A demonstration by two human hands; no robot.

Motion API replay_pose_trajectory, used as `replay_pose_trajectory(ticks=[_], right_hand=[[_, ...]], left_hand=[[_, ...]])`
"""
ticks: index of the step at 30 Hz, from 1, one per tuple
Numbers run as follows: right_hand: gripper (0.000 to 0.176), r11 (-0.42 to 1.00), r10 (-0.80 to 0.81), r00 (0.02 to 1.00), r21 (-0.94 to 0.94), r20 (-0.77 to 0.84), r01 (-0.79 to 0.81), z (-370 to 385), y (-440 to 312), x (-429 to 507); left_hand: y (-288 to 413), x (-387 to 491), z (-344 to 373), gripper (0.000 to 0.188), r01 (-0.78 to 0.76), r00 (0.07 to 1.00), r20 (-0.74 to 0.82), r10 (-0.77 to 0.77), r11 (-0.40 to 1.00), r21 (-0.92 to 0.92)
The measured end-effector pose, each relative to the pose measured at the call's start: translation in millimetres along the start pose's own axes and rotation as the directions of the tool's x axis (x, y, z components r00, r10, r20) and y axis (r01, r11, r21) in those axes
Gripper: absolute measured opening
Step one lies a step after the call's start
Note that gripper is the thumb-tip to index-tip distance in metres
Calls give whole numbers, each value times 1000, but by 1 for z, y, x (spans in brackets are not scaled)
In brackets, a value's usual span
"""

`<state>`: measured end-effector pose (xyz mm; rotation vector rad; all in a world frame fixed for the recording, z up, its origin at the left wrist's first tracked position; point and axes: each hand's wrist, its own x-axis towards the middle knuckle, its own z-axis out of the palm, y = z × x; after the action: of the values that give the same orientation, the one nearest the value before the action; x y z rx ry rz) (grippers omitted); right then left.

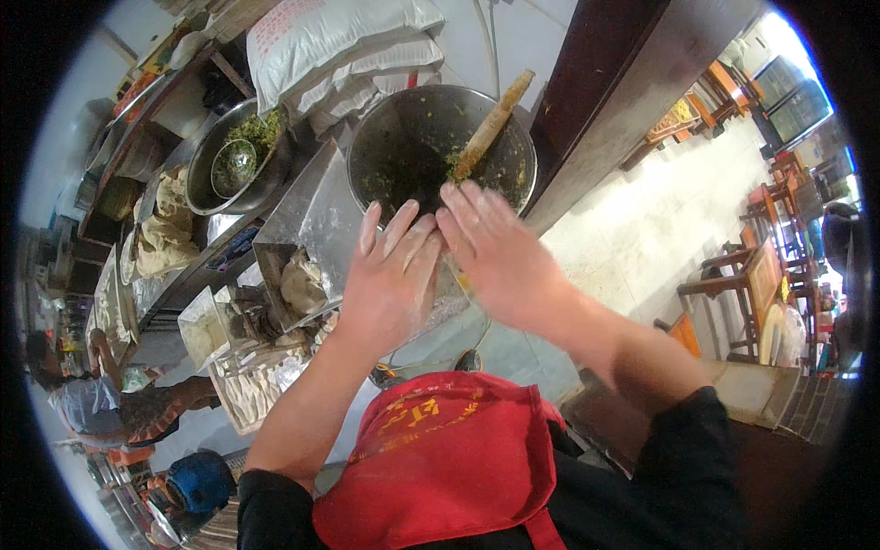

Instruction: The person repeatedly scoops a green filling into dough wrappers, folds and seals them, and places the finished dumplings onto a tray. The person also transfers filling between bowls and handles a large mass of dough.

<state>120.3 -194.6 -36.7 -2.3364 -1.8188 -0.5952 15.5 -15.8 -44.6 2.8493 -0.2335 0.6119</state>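
Observation:
My left hand (395,275), floured and with fingers spread, is held palm down at the near rim of a large metal pot (405,148). Beside it, my right hand (498,258) has its floury fingers extended, their tips overlapping the pot's near edge and close to my left fingers. Whether anything lies under either palm is hidden. A wooden stick (495,124) coated with greenish filling leans in the pot, its top past the far rim. Bits of chopped greens cling to the pot's inner wall. Left of my hands, a lump of dough (302,283) sits in a metal tray.
Stacked white sacks (344,45) stand beyond the pot. A metal bowl of chopped greens (254,134) holds a smaller bowl. Large dough pieces (165,227) lie on the left counter. Another person (96,405) is at far left. A wooden partition (605,89) and wooden tables (749,282) are at right.

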Motion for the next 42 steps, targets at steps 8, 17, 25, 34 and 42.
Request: replay_pose_trajectory(ticks=[8, 17, 25, 34, 42], right_hand=[[51, 991, 68, 993, 112, 101, -79, 6, -11, 7], [52, 991, 59, 993, 116, 106, -72, 8, -7, 9], [51, 985, 66, 991, 151, 116, -83, 4, -4, 18], [44, 984, -51, 998, 169, -37, 56, 17, 18, -6], [46, 973, 75, 988, 206, 134, -102, -11, 11, -27]], left_hand=[[0, -54, -28, 30, 173, 980, 110, -163, 982, -82], [0, -105, -51, 29, 418, 902, 208, -378, 887, -199], [-3, -131, -64, 33, 473, 874, 248, -417, 846, -244], [-2, -144, -70, 36, 504, 848, 325, -418, 825, -256], [0, -168, -73, 39, 731, 655, 484, -580, 649, -212]])
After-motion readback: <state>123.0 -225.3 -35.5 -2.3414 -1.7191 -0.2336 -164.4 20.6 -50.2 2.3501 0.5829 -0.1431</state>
